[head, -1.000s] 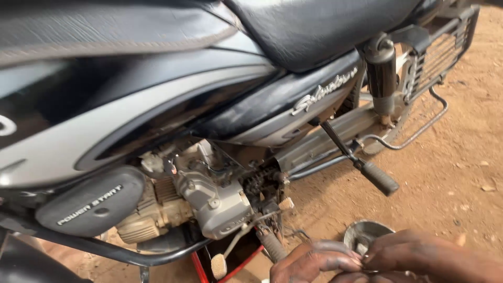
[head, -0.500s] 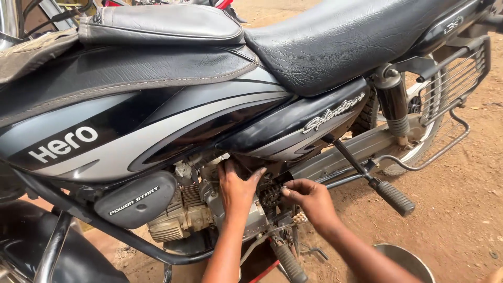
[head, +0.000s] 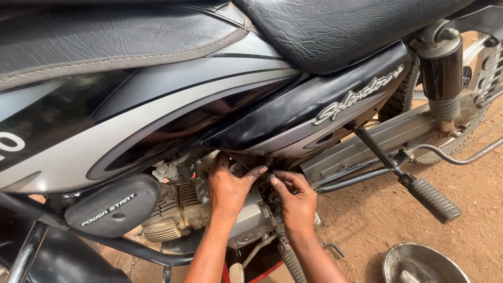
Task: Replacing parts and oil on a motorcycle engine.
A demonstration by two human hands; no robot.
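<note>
Motorcycle bodywork filled most of my view: a black and silver painted fuel tank (head: 131, 126) ran across the left and middle, with a black cracked-leather seat (head: 340, 26) above it at the upper right. Below the seat sat a glossy black plastic side panel (head: 314, 105) with silver lettering. Behind that, at the right edge, stood a black rear shock absorber with a coiled spring (head: 443, 73). A black kick-start lever with a ribbed rubber end (head: 419, 188) slanted down and to the right from beneath the side panel. Reddish-brown dirt ground (head: 419, 230) lay under the machine. At the lower left hung a dark grey rounded engine-side cover (head: 112, 207), and just beside it I saw the grimy finned metal engine block (head: 178, 209).

Both of my hands were up in the gap beneath the side panel, above the engine. My left hand (head: 228, 186) lay flat against the engine's upper casing, fingers spread and reaching upward, gripping nothing that I could see. My right hand (head: 296, 196) sat just beside it, its fingertips (head: 273, 179) drawn together as if pinching something small; I could not tell what, since it was hidden. A round dented steel bowl (head: 424, 264) rested on the dirt at the lower right, well apart from my hands.
</note>
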